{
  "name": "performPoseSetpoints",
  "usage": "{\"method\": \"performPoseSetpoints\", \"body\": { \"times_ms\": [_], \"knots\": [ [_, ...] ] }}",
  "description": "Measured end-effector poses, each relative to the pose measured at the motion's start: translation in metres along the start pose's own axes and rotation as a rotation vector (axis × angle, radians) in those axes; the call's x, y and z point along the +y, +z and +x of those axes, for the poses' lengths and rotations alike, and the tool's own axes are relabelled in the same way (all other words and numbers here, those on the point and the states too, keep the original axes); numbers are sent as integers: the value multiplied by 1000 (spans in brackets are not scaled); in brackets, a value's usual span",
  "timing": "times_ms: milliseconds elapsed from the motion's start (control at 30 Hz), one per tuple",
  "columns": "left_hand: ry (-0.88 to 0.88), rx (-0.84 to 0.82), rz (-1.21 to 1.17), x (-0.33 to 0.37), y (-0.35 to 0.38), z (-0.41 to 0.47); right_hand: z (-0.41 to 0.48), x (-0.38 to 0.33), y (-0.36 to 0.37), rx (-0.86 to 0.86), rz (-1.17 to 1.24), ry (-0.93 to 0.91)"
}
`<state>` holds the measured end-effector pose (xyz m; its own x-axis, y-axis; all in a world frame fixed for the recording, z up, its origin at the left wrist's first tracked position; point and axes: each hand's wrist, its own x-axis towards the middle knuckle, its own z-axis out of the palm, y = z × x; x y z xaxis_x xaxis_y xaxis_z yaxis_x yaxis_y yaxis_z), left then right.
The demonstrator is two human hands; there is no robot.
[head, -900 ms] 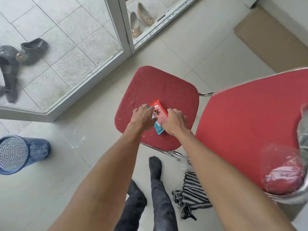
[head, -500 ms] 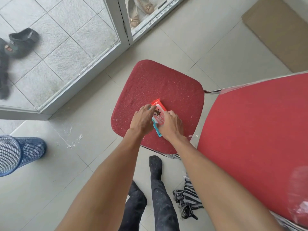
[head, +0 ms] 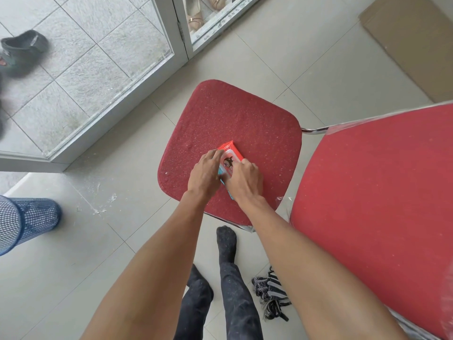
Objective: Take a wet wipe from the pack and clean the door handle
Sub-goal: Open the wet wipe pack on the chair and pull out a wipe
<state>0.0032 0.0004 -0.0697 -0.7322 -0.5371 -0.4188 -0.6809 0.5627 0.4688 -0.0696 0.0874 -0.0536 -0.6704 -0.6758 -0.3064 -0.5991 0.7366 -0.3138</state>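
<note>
Wet-wipe pack (head: 230,153): small flat packet, red at the far end, pale label panel with a dark cartoon figure in the middle, blue-green at the near end. It lies flat on a red chair seat (head: 230,119), nearer the seat's near edge than its far edge, roughly midway between the left and right edges, long axis angled toward the far right corner. Only the far end and part of the label show; the rest is covered by the hands.

Left hand (head: 204,174): palm down on the pack's left side, fingers curved and close together, tips on the label area, pressing the pack to the seat. Right hand (head: 245,179): palm down over the pack's near right part, fingers curled in narrow toward the label; whether they pinch a flap or a wipe cannot be told. The two hands nearly touch over the pack. Both forearms are bare and reach in from the bottom of the view.

Seat fabric is speckled with pale flecks. A second red chair (head: 382,192) stands just to the right, partly in clear plastic wrap. On the floor below the seat's near edge: a striped cloth (head: 270,293), beside the person's dark-socked feet (head: 226,244). Blue mesh bin (head: 27,223) at left. Glass door frame (head: 180,33) beyond the far left corner, a dark shoe (head: 23,49) behind the glass. Cardboard sheet (head: 414,42) at far right.
</note>
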Motion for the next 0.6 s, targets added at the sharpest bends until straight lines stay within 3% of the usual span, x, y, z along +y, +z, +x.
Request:
{"method": "performPoseSetpoints", "body": {
  "times_ms": [267, 467, 600],
  "knots": [
    [-39, 54, -71, 3, 6, 0, -3, 16, 0, 51, 76, -158],
    [-20, 55, -99, 6, 8, -1, 7, 39, -3, -11, 235, 81],
    [-15, 48, -124, 7, 10, -1, 7, 35, -7, 246, 331, 157]
  ]
}}
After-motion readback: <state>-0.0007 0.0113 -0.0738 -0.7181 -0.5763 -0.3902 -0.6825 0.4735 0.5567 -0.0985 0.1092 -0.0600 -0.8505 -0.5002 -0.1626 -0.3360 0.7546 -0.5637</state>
